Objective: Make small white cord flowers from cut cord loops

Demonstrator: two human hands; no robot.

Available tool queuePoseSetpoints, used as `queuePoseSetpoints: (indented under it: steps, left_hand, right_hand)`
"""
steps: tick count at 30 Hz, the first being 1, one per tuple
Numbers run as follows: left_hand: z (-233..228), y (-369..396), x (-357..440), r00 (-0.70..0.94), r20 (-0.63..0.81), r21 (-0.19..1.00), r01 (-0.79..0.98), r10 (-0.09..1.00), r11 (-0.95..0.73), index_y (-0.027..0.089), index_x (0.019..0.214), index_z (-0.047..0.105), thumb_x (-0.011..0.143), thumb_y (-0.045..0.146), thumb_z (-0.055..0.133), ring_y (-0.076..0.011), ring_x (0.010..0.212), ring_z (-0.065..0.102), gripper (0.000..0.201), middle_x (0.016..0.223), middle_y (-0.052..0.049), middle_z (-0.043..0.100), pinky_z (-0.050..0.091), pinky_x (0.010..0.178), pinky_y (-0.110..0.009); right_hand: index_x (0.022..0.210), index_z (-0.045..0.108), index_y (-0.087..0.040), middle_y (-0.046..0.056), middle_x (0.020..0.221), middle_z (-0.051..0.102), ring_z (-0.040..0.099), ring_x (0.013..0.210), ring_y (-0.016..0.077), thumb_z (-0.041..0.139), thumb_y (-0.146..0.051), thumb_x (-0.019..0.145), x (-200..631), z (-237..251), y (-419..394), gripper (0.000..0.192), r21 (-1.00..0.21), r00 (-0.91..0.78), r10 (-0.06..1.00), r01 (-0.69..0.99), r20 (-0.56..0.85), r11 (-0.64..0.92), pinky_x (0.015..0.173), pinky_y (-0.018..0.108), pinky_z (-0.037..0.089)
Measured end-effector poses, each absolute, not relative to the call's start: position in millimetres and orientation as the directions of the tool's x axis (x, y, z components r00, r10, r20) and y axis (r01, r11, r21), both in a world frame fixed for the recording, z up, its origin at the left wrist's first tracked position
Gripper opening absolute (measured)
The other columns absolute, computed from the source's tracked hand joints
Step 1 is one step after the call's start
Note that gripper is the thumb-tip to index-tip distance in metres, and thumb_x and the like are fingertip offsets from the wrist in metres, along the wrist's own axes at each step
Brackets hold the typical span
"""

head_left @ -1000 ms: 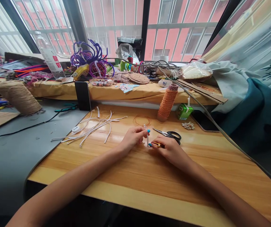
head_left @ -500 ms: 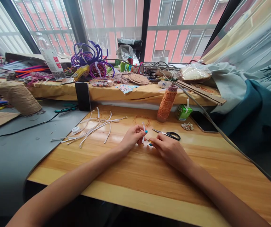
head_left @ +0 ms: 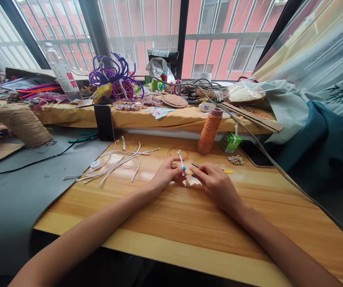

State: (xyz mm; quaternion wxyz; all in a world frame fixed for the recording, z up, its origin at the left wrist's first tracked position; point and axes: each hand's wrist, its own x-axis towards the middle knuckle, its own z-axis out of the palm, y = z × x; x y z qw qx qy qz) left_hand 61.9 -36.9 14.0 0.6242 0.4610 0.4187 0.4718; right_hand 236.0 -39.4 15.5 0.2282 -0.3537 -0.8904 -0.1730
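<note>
Two hands meet over the desk [head_left: 171, 223]: my left hand [head_left: 167, 175] pinches the white strip [head_left: 180, 158] upright, my right hand [head_left: 215, 184] closes on a thin yellow-ended tool [head_left: 219, 171], so I judge steadying the strip low keeps it from bending.

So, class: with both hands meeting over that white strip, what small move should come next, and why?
Probably draw the yellow-handled tool in the right hand onto the white strip, since the left hand pinches the strip upright and the tool's tip lies beside it.
</note>
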Motion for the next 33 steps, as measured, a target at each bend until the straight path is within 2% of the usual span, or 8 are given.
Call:
queuePoseSetpoints:
  steps: [12,21,26,33]
  left_hand:
    - [17.2,-38.1,62.2,0.155,-0.127,0.956,-0.244,0.98,0.163,0.012,0.092,0.05,0.069,0.005,0.055,-0.0105,0.055,0.061,0.025,0.058,0.0,0.062,0.049,0.059,-0.022]
    - [14.2,-37.0,60.8,0.167,-0.156,0.938,-0.284,0.974,0.199,0.012,0.085,0.055,0.067,0.005,0.056,-0.0124,0.06,0.063,0.019,0.062,-0.004,0.066,0.049,0.062,-0.022]
    - [10.8,-35.8,60.6,0.203,-0.15,0.939,-0.277,0.967,0.204,0.011,0.075,0.055,0.064,0.008,0.059,-0.0123,0.061,0.063,0.012,0.061,-0.004,0.065,0.048,0.062,-0.02]
    - [11.2,-34.8,60.1,0.21,-0.153,0.939,-0.274,0.966,0.209,0.011,0.074,0.053,0.065,0.01,0.058,-0.0142,0.064,0.064,0.01,0.061,-0.005,0.065,0.05,0.067,-0.025]
  right_hand:
    - [0.105,0.06,-0.014,0.009,0.078,0.056,0.047,0.072,0.0179,0.041,-0.012,0.083,238.3,17.6,-38.7,0.029,0.262,-0.686,0.474,0.682,0.553,0.683,0.067,0.029,0.036]
    - [0.101,0.062,-0.013,0.008,0.074,0.055,0.045,0.067,0.0167,0.041,-0.01,0.083,236.2,20.5,-41.6,0.028,0.343,-0.68,0.398,0.686,0.616,0.641,0.063,0.028,0.034]
    - [0.102,0.061,-0.013,0.007,0.074,0.055,0.045,0.067,0.0164,0.04,-0.011,0.083,234.9,19.0,-41.8,0.028,0.352,-0.682,0.393,0.686,0.617,0.637,0.063,0.027,0.033]
    - [0.098,0.063,-0.014,0.007,0.075,0.057,0.045,0.069,0.0165,0.045,-0.01,0.081,236.0,21.8,-39.9,0.025,0.387,-0.686,0.367,0.685,0.628,0.617,0.065,0.028,0.033]
